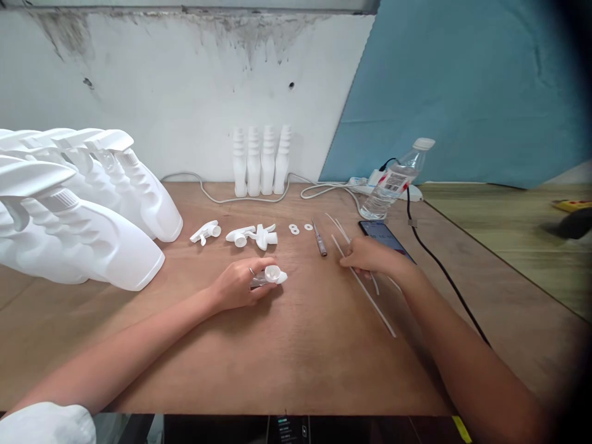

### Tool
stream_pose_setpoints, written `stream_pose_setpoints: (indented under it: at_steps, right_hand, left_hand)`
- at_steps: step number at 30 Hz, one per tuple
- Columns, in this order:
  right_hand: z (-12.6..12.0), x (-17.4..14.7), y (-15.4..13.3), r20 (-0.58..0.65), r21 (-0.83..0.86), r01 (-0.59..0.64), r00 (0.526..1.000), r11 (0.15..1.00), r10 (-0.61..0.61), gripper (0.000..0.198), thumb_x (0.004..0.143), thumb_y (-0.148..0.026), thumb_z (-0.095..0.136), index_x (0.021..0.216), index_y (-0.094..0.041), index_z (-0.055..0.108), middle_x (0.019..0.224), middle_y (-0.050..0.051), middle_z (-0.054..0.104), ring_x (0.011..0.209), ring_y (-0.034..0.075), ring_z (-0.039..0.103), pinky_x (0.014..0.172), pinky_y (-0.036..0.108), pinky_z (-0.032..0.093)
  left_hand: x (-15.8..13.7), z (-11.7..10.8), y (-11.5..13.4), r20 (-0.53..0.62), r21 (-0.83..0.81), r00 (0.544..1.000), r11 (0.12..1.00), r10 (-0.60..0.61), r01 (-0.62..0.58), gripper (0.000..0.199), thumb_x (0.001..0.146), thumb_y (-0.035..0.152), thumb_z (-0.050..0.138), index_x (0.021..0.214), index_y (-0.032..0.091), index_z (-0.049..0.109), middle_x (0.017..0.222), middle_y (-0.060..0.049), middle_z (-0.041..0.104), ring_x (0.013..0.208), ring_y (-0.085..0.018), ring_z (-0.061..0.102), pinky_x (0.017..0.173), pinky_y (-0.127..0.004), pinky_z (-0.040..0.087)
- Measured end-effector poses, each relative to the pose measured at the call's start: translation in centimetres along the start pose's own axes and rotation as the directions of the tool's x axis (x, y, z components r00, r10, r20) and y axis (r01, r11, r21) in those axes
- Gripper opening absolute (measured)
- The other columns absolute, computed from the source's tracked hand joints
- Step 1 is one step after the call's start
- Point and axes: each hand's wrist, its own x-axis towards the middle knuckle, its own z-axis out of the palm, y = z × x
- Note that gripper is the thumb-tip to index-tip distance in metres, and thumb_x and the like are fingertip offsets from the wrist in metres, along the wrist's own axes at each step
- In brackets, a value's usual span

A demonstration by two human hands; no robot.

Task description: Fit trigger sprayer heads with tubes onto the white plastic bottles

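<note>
My left hand [238,282] is closed around a white trigger spray head [272,274], its round collar facing up. On the right, my right hand [367,254] pinches a thin white dip tube [370,297] that slants across the table. Other thin tubes lie beneath and beside that hand, partly covered by it. Beyond my left hand lie a few more spray heads [205,231], two of them [240,236] touching. Small white washers [295,229] and a pointed tool with a brown handle [319,240] lie between the hands, farther back.
Assembled white spray bottles [106,240] lean in rows at the left. Several narrow white bottles [253,163] stand against the wall. A tilted water bottle [393,179], a phone [382,233], a power strip [414,193] and a black cable [444,274] occupy the right side.
</note>
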Motion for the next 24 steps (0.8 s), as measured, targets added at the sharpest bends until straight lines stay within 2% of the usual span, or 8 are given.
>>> stream_pose_setpoints:
  at_steps: [2, 4, 7, 10, 12, 16, 20, 24]
  right_hand:
    - [-0.2, -0.5, -0.5, -0.177, 0.072, 0.075, 0.982, 0.995, -0.061, 0.028, 0.078, -0.024, 0.053, 0.051, -0.019, 0.049, 0.040, 0.002, 0.053, 0.041, 0.014, 0.054, 0.050, 0.026, 0.040]
    - [-0.3, -1.2, -1.1, -0.390, 0.260, 0.266, 0.908, 0.928, -0.151, 0.018, 0.080, -0.026, 0.051, 0.063, -0.021, 0.048, 0.047, 0.000, 0.058, 0.040, 0.013, 0.054, 0.047, 0.025, 0.039]
    - [-0.2, -2.8, -2.3, -0.674, 0.480, 0.618, 0.714, 0.622, -0.189, 0.012, 0.083, -0.028, 0.052, 0.077, -0.023, 0.042, 0.062, -0.002, 0.063, 0.040, 0.011, 0.055, 0.042, 0.024, 0.039]
    - [0.7, -3.7, -3.6, -0.843, 0.422, 0.836, 0.504, 0.349, -0.187, 0.013, 0.086, -0.029, 0.054, 0.084, -0.025, 0.042, 0.069, -0.003, 0.063, 0.045, 0.011, 0.058, 0.045, 0.024, 0.045]
    - [1.5, -3.8, -4.2, -0.852, 0.379, 0.879, 0.453, 0.289, -0.260, 0.012, 0.087, -0.030, 0.057, 0.091, -0.025, 0.046, 0.076, -0.002, 0.065, 0.050, 0.011, 0.060, 0.049, 0.025, 0.049]
    - [2.7, -3.3, -4.6, -0.743, 0.355, 0.854, 0.505, 0.380, -0.439, 0.014, 0.089, -0.032, 0.058, 0.099, -0.022, 0.056, 0.085, 0.002, 0.064, 0.059, 0.011, 0.062, 0.057, 0.026, 0.052]
    - [3.0, -2.3, -4.0, -0.620, 0.283, 0.812, 0.562, 0.511, -0.548, 0.013, 0.089, -0.031, 0.058, 0.092, -0.019, 0.063, 0.074, 0.001, 0.064, 0.060, 0.012, 0.061, 0.059, 0.026, 0.049]
    - [3.4, -0.6, -3.0, -0.361, 0.300, 0.725, 0.688, 0.620, -0.630, 0.020, 0.088, -0.036, 0.060, 0.083, -0.019, 0.069, 0.070, 0.002, 0.068, 0.063, 0.014, 0.062, 0.060, 0.027, 0.048]
  left_hand:
    - [-0.1, 0.0, -0.1, 0.017, -0.014, 0.999, 0.999, -0.036, 0.036, 0.038, 0.087, 0.034, 0.064, 0.120, 0.019, 0.052, 0.099, -0.005, 0.072, 0.080, -0.015, 0.068, 0.070, -0.025, 0.053]
    - [-0.1, -0.1, -0.2, 0.038, -0.030, 0.998, 0.999, -0.044, 0.045, 0.039, 0.087, 0.033, 0.064, 0.122, 0.019, 0.052, 0.104, -0.006, 0.072, 0.083, -0.015, 0.069, 0.073, -0.025, 0.054]
    - [-0.1, -0.1, -0.3, 0.051, -0.046, 0.998, 0.998, -0.035, 0.038, 0.036, 0.088, 0.033, 0.063, 0.120, 0.020, 0.054, 0.104, -0.006, 0.072, 0.086, -0.016, 0.068, 0.075, -0.026, 0.053]
    - [0.0, 0.0, -0.3, 0.056, -0.058, 0.998, 0.998, -0.036, 0.039, 0.035, 0.089, 0.034, 0.063, 0.120, 0.019, 0.055, 0.104, -0.006, 0.072, 0.088, -0.016, 0.068, 0.076, -0.026, 0.053]
    - [0.0, 0.0, -0.3, 0.054, -0.061, 0.998, 0.997, -0.032, 0.035, 0.035, 0.089, 0.033, 0.063, 0.120, 0.019, 0.055, 0.104, -0.006, 0.072, 0.088, -0.016, 0.069, 0.076, -0.025, 0.053]
    - [0.0, -0.1, -0.2, 0.042, -0.060, 0.999, 0.998, -0.025, 0.027, 0.035, 0.088, 0.032, 0.063, 0.119, 0.018, 0.055, 0.103, -0.007, 0.071, 0.090, -0.017, 0.069, 0.078, -0.026, 0.053]
    - [0.0, -0.1, -0.2, 0.048, -0.055, 0.998, 0.998, -0.027, 0.030, 0.036, 0.089, 0.033, 0.063, 0.120, 0.018, 0.055, 0.105, -0.008, 0.071, 0.091, -0.017, 0.069, 0.078, -0.027, 0.054]
    - [0.0, -0.1, -0.2, 0.065, -0.053, 0.997, 0.998, -0.038, 0.041, 0.036, 0.089, 0.034, 0.062, 0.121, 0.019, 0.055, 0.104, -0.007, 0.071, 0.090, -0.018, 0.068, 0.078, -0.027, 0.053]
